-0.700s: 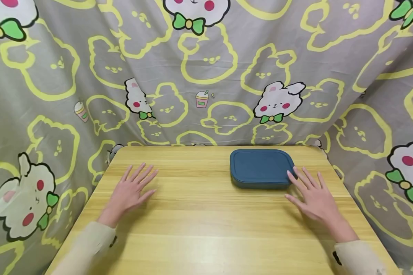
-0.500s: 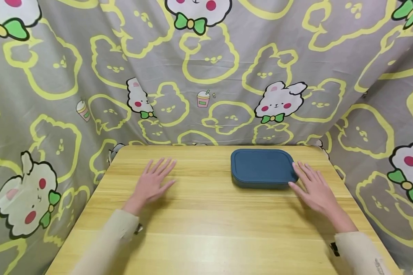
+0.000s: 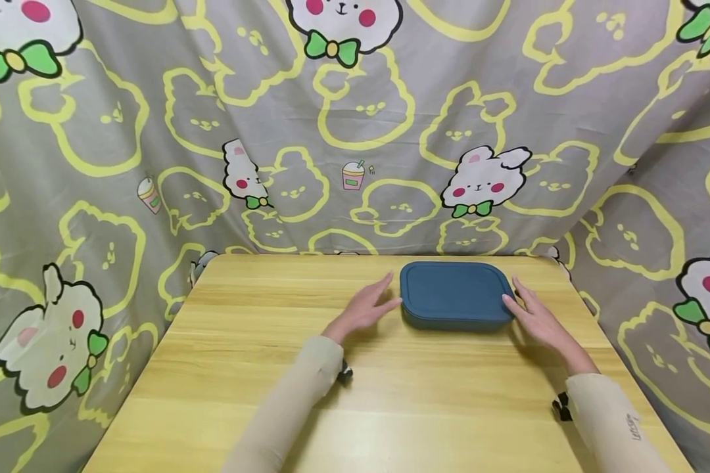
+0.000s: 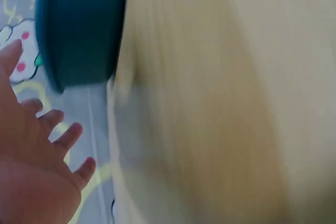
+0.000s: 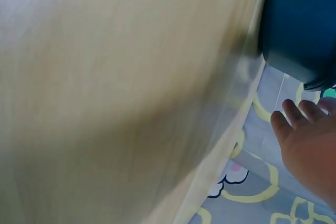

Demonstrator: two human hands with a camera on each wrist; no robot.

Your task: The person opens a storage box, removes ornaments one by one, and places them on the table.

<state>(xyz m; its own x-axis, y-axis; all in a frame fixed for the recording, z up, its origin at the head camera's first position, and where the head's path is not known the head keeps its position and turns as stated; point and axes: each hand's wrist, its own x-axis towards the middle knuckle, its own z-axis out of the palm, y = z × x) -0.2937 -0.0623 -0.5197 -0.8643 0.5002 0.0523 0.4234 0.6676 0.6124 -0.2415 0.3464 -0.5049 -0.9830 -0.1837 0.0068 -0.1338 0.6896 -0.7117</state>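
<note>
A dark blue lidded box (image 3: 457, 292), rectangular with rounded corners, sits flat toward the back right of the wooden table. Just off its left side is my left hand (image 3: 363, 309), fingers extended; in the left wrist view a gap shows between this hand (image 4: 37, 156) and the box (image 4: 84, 30). At the box's right side my right hand (image 3: 538, 320) has its fingers extended, the thumb by the lid's front right corner. In the right wrist view the fingers of this hand (image 5: 310, 145) look apart from the box (image 5: 299, 24). Neither hand holds anything.
The light wooden table (image 3: 260, 401) carries the box near its back edge. A grey curtain (image 3: 307, 125) with yellow outlines and white rabbit prints hangs behind and along both sides. Each wrist wears a small black device, seen under the cuffs.
My left hand has swept right across the table to the box's left side. The right hand has shifted slightly and turned its palm toward the box. The box stays in place.
</note>
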